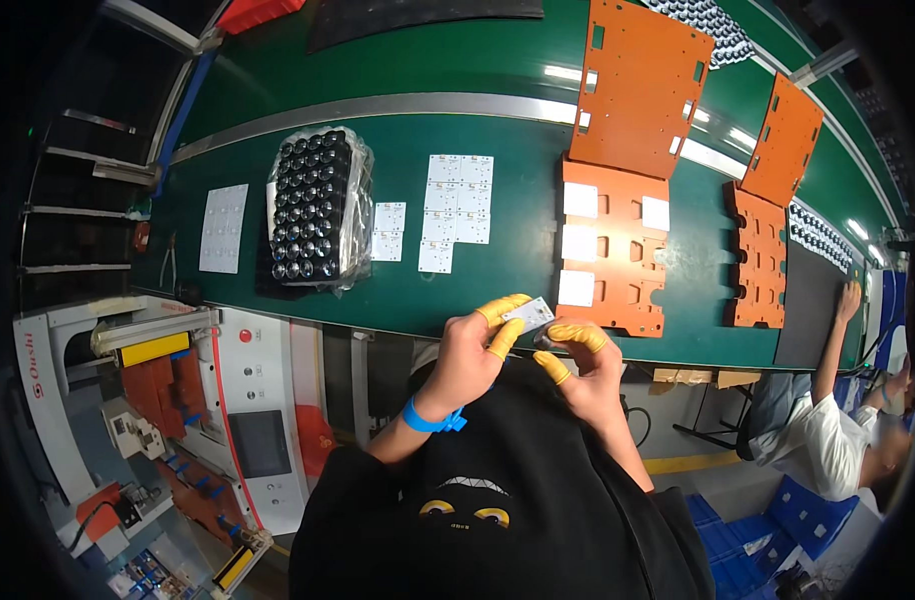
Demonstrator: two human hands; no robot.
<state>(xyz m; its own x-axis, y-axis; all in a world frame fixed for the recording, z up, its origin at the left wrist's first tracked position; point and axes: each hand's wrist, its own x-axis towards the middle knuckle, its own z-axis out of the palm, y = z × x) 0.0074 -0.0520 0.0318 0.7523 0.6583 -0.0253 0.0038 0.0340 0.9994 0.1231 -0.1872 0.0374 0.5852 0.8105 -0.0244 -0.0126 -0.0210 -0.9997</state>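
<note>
My left hand (468, 352), with yellow finger cots and a blue wrist strap, pinches a small white circuit board (530, 313) at the bench's front edge. Close beside it, my right hand (586, 368), also in yellow finger cots, is closed around a small dark shiny piece (544, 339); the fingers hide most of it. Just beyond my hands stands an orange fixture (633, 265) with its lid (643, 85) swung up, and several white boards (579, 243) sit in its recesses. Flat on the bench lie more white boards (458, 205), left of the fixture.
A plastic-wrapped tray of black domed lenses (313, 205) stands at left, near a white board sheet (224, 228). A second open orange fixture (760, 255) is farther right. Beyond it a co-worker's hand (851, 300) reaches over the bench. A machine (258, 400) stands at lower left.
</note>
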